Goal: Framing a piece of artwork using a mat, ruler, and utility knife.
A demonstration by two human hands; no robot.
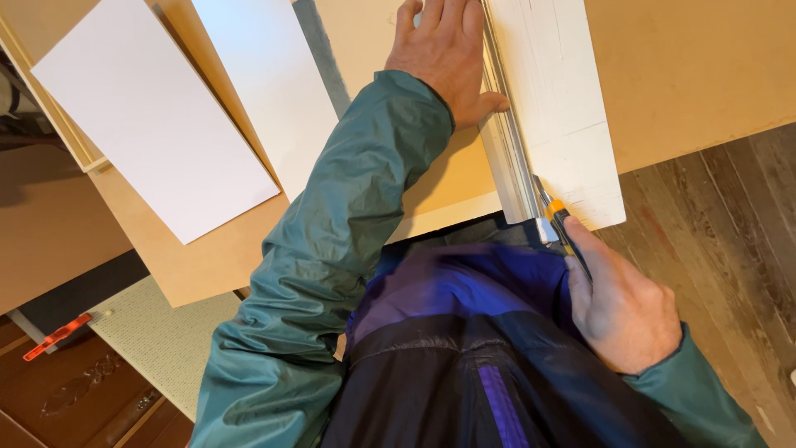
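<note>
My left hand [444, 54] lies flat, fingers spread, pressing down a long metal straightedge [507, 141] on a white board [560, 108]. My right hand [620, 311] grips a utility knife [557, 217] with a yellow and black body at the near end of the straightedge. The blade tip sits against the board's near edge, right beside the ruler. Both sleeves are teal.
A tan fibreboard sheet [705, 66] carries the work. Two white panels [157, 116] [278, 83] lie to the left, and a grey strip [323, 58] lies beside them. A red-handled clamp [56, 336] sits low on the left. Wooden floor [730, 232] shows at the right.
</note>
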